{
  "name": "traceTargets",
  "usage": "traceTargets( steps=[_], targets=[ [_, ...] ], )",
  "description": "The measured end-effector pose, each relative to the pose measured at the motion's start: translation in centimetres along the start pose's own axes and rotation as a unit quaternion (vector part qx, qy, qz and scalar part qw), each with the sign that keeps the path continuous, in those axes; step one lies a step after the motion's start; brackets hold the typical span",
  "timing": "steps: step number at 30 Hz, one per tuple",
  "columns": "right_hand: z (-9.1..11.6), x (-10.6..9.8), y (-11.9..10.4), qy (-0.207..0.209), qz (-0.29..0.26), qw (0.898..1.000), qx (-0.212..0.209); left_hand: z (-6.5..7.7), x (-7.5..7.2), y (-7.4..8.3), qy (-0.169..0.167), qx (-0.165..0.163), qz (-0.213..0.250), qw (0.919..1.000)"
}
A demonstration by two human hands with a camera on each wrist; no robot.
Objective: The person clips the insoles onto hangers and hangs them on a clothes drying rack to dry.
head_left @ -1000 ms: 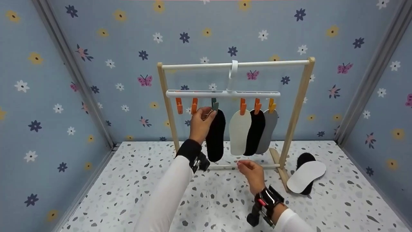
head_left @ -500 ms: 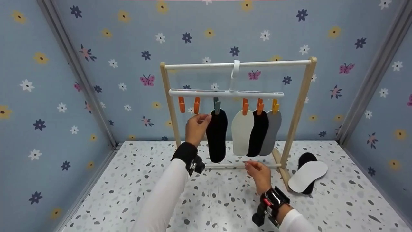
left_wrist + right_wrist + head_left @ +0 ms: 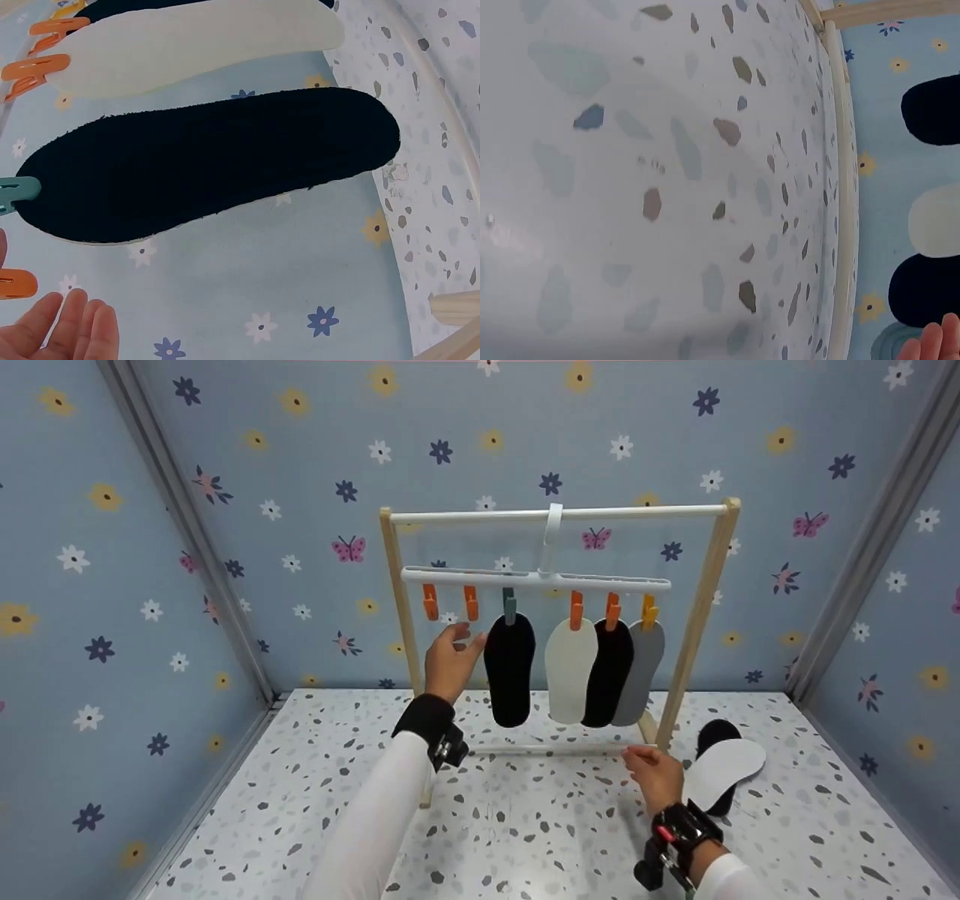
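A black insole (image 3: pixel 510 671) hangs from a green clothespin (image 3: pixel 510 610) on the white hanger (image 3: pixel 480 577). Just left of it is my left hand (image 3: pixel 453 660), fingers apart and nothing held, below an orange clothespin (image 3: pixel 471 606). In the left wrist view the fingers (image 3: pixel 75 330) lie relaxed, clear of the black insole (image 3: pixel 210 165). My right hand (image 3: pixel 656 776) is low on the right with loosely bent fingers and holds nothing. It is nearest a white insole (image 3: pixel 727 765), which lies across a black insole (image 3: pixel 718 731) on the table.
A cream insole (image 3: pixel 571 671), another black insole (image 3: pixel 609 675) and a grey insole (image 3: pixel 641 671) hang to the right. The hanger hooks over the wooden rack (image 3: pixel 694 622). One more orange clothespin (image 3: pixel 430 606) hangs bare at the left. Flowered walls (image 3: pixel 300 547) enclose the speckled table (image 3: pixel 510 840).
My left hand has let go of the green clothespin and moved left and slightly down, away from the black insole. My right hand has moved right and down toward the lying insoles.
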State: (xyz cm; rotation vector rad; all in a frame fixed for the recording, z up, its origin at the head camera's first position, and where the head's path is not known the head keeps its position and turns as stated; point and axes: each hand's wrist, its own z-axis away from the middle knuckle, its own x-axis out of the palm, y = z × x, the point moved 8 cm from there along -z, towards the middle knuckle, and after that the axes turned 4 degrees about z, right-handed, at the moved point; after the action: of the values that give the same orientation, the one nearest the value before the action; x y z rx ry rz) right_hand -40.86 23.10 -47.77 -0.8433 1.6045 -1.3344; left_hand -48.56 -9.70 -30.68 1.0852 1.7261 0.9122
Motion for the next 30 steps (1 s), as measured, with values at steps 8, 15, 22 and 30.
traceTargets(
  steps=[8, 15, 22, 30],
  targets=[
    [-1.2, -4.3, 1.1, 0.064, 0.082, 0.995, 0.001, -0.1, -0.3, 1.0, 0.007, 0.036, 0.023, 0.9991],
    [-1.6, -7.5, 1.7, 0.117, 0.129, 0.985, 0.002, -0.4, -0.5, 1.4, 0.013, 0.047, 0.044, 0.9978],
    [-2.3, -10.3, 2.4, 0.155, 0.144, 0.977, 0.007, -0.8, -0.3, 1.5, -0.003, 0.035, 0.063, 0.9974],
    [-2.9, -13.2, 3.7, 0.194, 0.163, 0.966, 0.054, -1.1, -0.2, 2.3, -0.009, 0.046, 0.064, 0.9969]
  ],
)
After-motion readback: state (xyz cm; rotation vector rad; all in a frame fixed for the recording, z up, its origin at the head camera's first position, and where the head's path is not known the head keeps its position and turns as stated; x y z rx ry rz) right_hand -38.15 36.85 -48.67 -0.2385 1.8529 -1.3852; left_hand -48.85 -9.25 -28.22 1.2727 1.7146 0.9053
